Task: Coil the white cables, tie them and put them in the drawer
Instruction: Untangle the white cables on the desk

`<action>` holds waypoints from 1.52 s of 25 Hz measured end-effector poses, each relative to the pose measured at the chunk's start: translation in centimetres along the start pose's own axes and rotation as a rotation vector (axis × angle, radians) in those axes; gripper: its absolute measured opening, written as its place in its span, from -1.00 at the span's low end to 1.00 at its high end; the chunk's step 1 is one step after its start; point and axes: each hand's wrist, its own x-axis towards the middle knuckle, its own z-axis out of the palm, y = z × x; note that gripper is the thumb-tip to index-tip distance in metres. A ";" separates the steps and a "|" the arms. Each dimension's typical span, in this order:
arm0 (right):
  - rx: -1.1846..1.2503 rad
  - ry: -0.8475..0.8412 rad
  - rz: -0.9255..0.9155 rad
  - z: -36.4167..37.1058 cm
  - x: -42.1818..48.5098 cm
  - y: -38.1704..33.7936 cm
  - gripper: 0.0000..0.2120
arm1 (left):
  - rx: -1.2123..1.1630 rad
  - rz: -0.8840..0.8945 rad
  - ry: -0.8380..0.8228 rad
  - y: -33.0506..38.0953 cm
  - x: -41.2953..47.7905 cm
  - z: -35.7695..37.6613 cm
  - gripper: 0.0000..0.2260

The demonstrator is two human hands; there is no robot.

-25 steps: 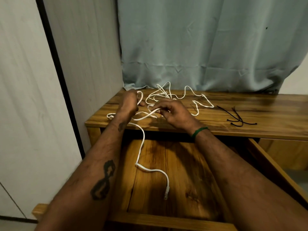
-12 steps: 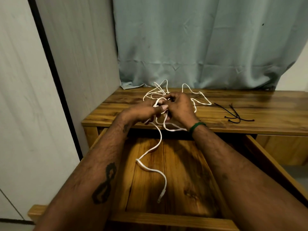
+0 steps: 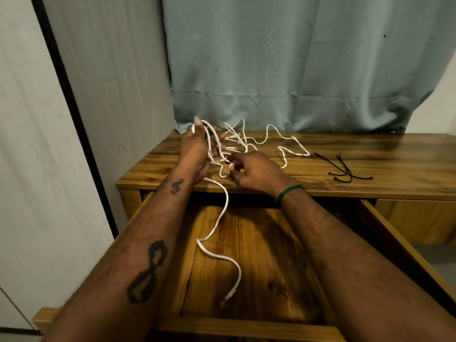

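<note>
Since last frame, left hand (image 3: 195, 149) lifted, white cable (image 3: 223, 208) looped round its spread fingers
Right hand (image 3: 256, 172) pinches a strand; I see the tail hanging into the drawer (image 3: 385, 233)

I cannot see the palm of my left hand (image 3: 195, 149), so how the white cables (image 3: 256, 141) pass through its fingers (image 3: 197, 123) stays unclear. My right hand (image 3: 256, 172) covers the strands under it. In the far tangle I cannot separate one cable from another. The surface (image 3: 394, 154) is cut by the right edge, the drawer (image 3: 246, 327) by the bottom edge. The black ties (image 3: 345, 170) are too thin to count.
</note>
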 end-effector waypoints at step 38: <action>0.311 0.068 0.047 1.6 0.4 0.4 -0.88 | 0.289 0.032 0.350 0.9 1.9 -3.9 -0.62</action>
